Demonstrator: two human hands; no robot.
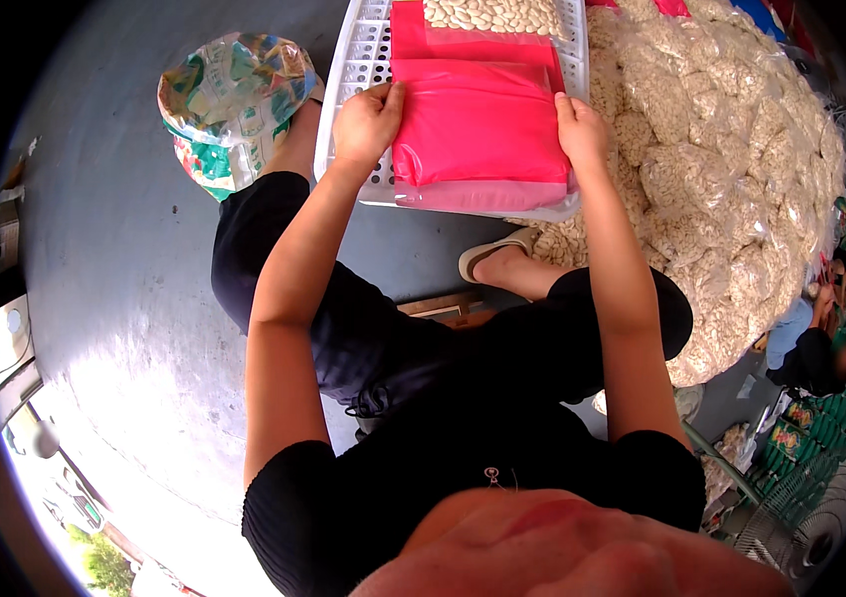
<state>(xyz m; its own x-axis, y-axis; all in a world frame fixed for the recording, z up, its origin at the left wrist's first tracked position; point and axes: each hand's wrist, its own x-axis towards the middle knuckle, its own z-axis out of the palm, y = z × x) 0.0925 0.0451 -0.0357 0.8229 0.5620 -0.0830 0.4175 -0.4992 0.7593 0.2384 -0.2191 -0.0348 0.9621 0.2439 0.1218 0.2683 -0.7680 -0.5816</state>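
Note:
My left hand (368, 126) and my right hand (580, 131) grip the two sides of a flat stack of red plastic bags or sheets (474, 124), with clear pinkish plastic along the lower edge. The stack lies in a white perforated plastic tray (332, 127), raised before me over my legs. At the tray's top sit pale beans or seeds (490, 14), apparently on or in plastic. My fingertips are partly hidden at the stack's edges.
A crumpled multicoloured sack (206, 95) stands by my left foot. A large heap of clear bags of pale seeds (711, 179) fills the right. Beyond it are another person (801, 353), green packets (786, 453) and a metal fan (801, 512). My sandalled foot (490, 267) rests below the tray.

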